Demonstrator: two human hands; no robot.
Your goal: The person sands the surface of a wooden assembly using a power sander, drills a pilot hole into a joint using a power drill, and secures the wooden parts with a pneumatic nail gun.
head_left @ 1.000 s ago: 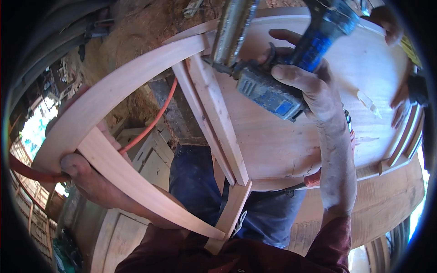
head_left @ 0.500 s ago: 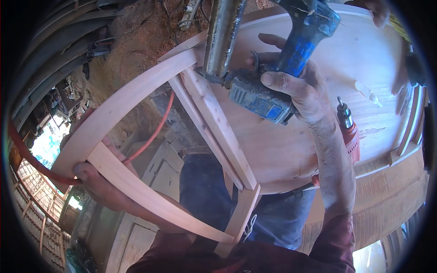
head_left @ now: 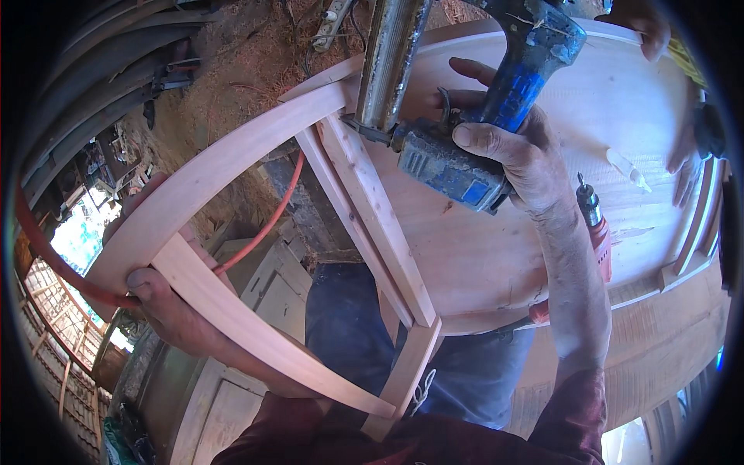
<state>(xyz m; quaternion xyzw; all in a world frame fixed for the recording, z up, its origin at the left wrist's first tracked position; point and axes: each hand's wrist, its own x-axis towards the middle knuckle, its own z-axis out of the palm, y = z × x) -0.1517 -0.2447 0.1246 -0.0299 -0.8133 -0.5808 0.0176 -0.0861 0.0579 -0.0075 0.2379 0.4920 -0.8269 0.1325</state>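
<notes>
My right hand [head_left: 515, 151] is wrapped around the blue grip of a worn nail gun [head_left: 457, 167], its long metal magazine pointing up and away. The gun hovers over a wide pale wooden panel [head_left: 496, 256], close to the upper joint of a wooden frame. My left hand [head_left: 159, 298] grips that frame at its left corner, where a broad curved rail [head_left: 209, 174] meets a second curved piece [head_left: 263, 333]. Its thumb shows on the near side; the other fingers are partly behind the wood. Two straight battens [head_left: 372, 221] run from the rail down to a short block [head_left: 413, 364] near my body.
An orange-red drill [head_left: 598, 232] and a small clear bottle [head_left: 628, 170] lie on the panel. Another person's hands [head_left: 683, 167] touch its far right side. A red hose [head_left: 271, 221] passes behind the frame. A power strip [head_left: 332, 25] lies on sawdust-covered ground.
The whole view has shifted slightly, with the nail gun and frame appearing a little further right and lower. Both my hands keep the same hold.
</notes>
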